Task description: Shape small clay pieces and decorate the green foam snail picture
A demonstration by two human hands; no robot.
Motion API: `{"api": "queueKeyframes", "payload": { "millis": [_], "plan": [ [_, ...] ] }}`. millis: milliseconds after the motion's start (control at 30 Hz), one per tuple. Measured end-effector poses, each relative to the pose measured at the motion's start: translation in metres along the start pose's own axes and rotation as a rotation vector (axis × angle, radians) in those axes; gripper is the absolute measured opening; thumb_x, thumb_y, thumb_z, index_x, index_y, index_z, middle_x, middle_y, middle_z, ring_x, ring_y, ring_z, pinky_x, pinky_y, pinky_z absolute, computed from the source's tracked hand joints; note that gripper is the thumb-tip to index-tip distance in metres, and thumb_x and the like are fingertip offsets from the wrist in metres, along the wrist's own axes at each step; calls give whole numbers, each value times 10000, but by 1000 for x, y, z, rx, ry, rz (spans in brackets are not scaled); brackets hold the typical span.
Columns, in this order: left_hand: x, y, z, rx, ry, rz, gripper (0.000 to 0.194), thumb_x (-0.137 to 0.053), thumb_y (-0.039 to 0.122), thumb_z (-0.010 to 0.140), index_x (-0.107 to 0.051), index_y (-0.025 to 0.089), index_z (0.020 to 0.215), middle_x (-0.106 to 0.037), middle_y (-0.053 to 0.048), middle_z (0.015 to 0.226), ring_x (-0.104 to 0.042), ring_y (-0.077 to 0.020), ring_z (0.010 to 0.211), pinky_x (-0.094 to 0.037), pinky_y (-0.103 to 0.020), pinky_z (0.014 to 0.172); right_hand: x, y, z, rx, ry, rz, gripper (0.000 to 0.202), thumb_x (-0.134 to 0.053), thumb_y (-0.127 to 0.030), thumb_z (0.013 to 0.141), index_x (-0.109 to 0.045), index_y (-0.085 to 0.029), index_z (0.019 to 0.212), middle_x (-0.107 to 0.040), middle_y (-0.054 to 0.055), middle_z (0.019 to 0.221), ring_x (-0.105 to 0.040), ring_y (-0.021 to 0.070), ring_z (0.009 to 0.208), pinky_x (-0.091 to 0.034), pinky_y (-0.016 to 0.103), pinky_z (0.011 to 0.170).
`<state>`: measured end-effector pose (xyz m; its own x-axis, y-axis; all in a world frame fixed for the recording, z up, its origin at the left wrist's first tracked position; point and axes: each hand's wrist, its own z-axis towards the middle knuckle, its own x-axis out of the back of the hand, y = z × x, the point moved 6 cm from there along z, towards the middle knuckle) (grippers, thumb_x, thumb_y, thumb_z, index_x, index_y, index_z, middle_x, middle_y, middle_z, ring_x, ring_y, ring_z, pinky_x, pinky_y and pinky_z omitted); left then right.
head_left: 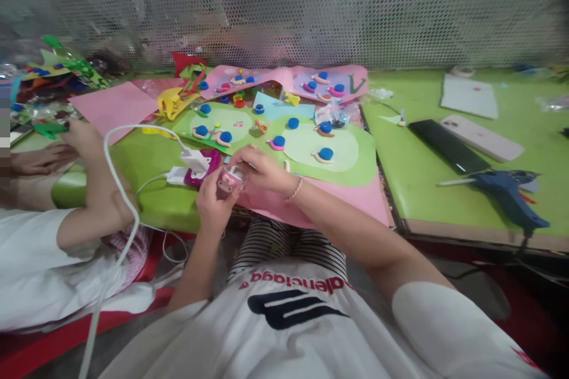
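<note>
My left hand [213, 204] is closed round a small clear container [231, 179] with something pink and white inside. The fingers of my right hand [262, 169] are bent together at the container's upper right side, touching it. Just behind both hands lies a green sheet [258, 160] bearing several clay snails with blue shells, one of them a pink-bodied snail [278, 143]. Under it, a pink sheet [364, 204] reaches the table's front edge. A magenta power adapter [214, 160] with white plugs sits left of my hands.
A glue gun [507, 195], a dark phone [448, 145] and a light phone [482, 137] lie on the right. A white cable [116, 180] loops at the left, beside another person's arm [95, 207]. A perforated metal panel [284, 12] stands behind the table.
</note>
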<state>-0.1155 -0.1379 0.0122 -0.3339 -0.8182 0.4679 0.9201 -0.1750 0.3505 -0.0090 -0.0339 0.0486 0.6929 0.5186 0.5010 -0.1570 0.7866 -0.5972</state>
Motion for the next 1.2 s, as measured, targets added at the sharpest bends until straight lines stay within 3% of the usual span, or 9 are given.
{"api": "queueKeyframes", "payload": {
  "millis": [167,333,467,567,667,800,900,1033,1200],
  "plan": [
    [-4,-24,-7,240,-100,-101,544,-683,472,747,-609,149,1178,-677,-132,1123,-655,-236,1034,-522,-365,904,-4,-1,-1,36,-36,21,237,-443,-64,913,-630,-174,1006,-665,80,1148,-594,148,1080,-450,359,969],
    [-4,-29,-9,304,-119,-160,535,-659,442,773,-595,135,1207,-666,-141,1159,-643,-234,1067,-513,-375,930,-2,-2,-2,16,51,41,299,-421,-34,892,-649,-146,1048,-622,110,1172,-578,148,1104,-498,319,937],
    [-1,-27,-8,311,-117,-132,534,-660,451,767,-606,130,1190,-671,-145,1146,-643,-235,1064,-511,-369,931,-5,-1,-2,-48,25,14,342,-407,-2,865,-642,-157,1059,-683,73,1081,-594,147,1098,-473,351,992],
    [2,-25,-6,310,-117,-110,529,-653,450,773,-603,133,1194,-668,-145,1150,-644,-231,1064,-513,-360,924,-6,0,-2,-65,28,38,358,-398,-12,865,-652,-170,1061,-657,84,1161,-574,155,1151,-460,371,1021],
    [5,-20,-2,258,-100,-47,523,-675,447,755,-609,141,1174,-680,-139,1121,-652,-231,1044,-520,-355,904,-6,10,-2,-211,85,101,329,-412,-106,915,-600,-169,1177,-614,108,1243,-578,160,1145,-473,383,1014],
    [13,-9,5,104,-24,84,492,-726,409,720,-635,137,1119,-708,-140,1036,-674,-236,967,-521,-358,883,-16,18,-5,-413,11,289,318,-416,-181,938,-574,-119,1208,-645,129,1218,-626,164,1070,-519,365,948],
    [16,-6,6,64,-9,144,460,-713,366,740,-636,140,1134,-709,-144,1044,-675,-239,966,-510,-362,896,-17,9,-6,-348,19,398,313,-444,-150,912,-585,-92,1186,-644,133,1233,-624,157,1101,-501,340,977],
    [20,-13,0,88,-58,167,475,-696,352,751,-629,133,1168,-701,-157,1064,-667,-247,973,-500,-365,892,-18,-1,-7,-227,-17,366,281,-469,-119,898,-612,-120,1139,-681,102,1168,-633,137,1084,-495,311,969],
    [48,-45,-7,219,-20,349,469,-680,449,720,-684,118,1053,-707,-162,888,-649,-246,739,-508,-376,722,-16,3,-4,-136,-57,135,229,-499,-53,856,-643,-128,1017,-702,77,987,-645,131,907,-517,279,839]
  ]
}}
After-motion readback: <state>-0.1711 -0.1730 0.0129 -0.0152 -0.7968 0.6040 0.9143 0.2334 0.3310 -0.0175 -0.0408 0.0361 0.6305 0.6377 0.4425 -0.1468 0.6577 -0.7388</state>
